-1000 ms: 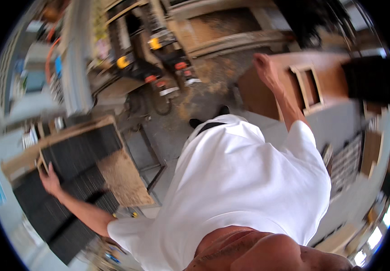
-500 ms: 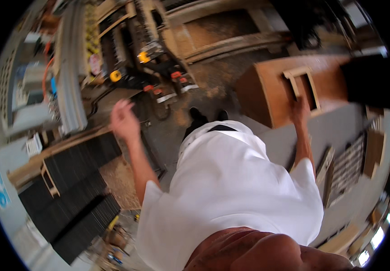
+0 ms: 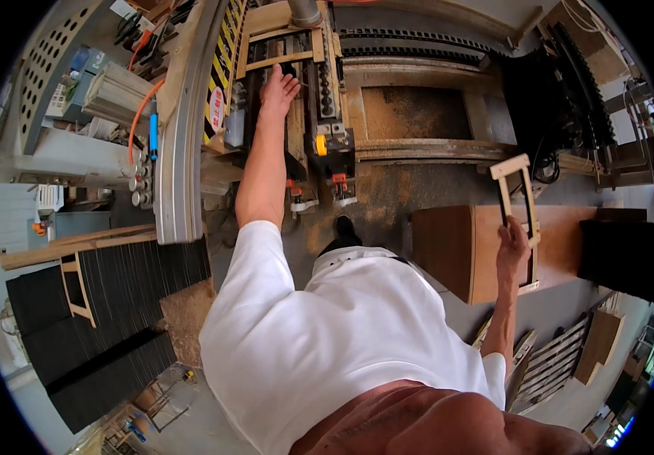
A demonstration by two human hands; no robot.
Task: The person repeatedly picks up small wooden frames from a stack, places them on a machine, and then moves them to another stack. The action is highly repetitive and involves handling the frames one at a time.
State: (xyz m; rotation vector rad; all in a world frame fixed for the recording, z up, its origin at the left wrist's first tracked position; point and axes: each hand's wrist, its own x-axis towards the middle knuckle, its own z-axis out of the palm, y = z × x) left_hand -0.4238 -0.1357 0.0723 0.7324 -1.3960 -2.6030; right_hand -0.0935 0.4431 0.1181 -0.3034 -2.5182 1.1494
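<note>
My right hand (image 3: 514,249) is closed around one long side of a slim rectangular wooden frame (image 3: 530,196). It holds the frame tilted up above a brown wooden box (image 3: 494,250) on the right. My left arm is stretched far forward, and my left hand (image 3: 279,92) has its fingers apart and nothing in it. Just beyond its fingertips, a similar wooden frame (image 3: 285,59) lies on the machine bed; whether they touch is hard to tell. Beside that hand runs a machine rail with a yellow knob (image 3: 321,145) and orange-and-white clamp ends (image 3: 340,179).
A thick metal beam (image 3: 183,152) with a blue-tipped orange hose stands left of my arm. Stacked black strips (image 3: 137,273) at the left carry another wooden frame (image 3: 78,290). Ahead is a sawdust-covered recess (image 3: 418,114); slatted wood pieces (image 3: 550,364) lie at lower right.
My left hand has reached forward to the frame on the machine. My right hand has raised its frame off the box top. The view has shifted toward the machine.
</note>
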